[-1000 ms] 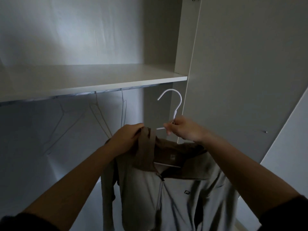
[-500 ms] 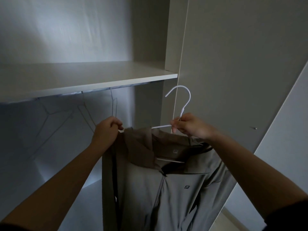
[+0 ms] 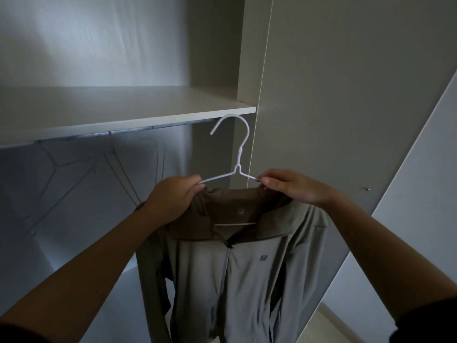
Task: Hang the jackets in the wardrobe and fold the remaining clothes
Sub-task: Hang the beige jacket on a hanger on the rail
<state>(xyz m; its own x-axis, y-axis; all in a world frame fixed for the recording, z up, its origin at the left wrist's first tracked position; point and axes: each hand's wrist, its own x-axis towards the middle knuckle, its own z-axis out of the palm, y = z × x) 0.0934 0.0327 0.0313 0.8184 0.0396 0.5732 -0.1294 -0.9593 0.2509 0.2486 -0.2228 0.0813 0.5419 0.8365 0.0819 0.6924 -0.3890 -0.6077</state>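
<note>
A grey zip-up jacket (image 3: pixel 249 273) with a brown collar hangs on a white wire hanger (image 3: pixel 238 157) in front of the open wardrobe. My left hand (image 3: pixel 173 196) grips the hanger's left arm together with the jacket's left shoulder. My right hand (image 3: pixel 291 185) pinches the hanger's right arm at the collar. The hook points up and left, just below the front edge of the shelf (image 3: pixel 128 120). The rail (image 3: pixel 133 131) under the shelf is dimly seen.
Several bare wire hangers (image 3: pixel 118 164) hang on the rail at the left, faint in the dark interior. The wardrobe's side panel (image 3: pixel 249 70) and open door (image 3: pixel 346 95) stand to the right. A strip of pale floor (image 3: pixel 331 325) shows at the bottom right.
Both hands have lifted the hanger so its hook is now level with the shelf edge. My left hand slid inward along the hanger's arm, and the jacket sits squarer on it.
</note>
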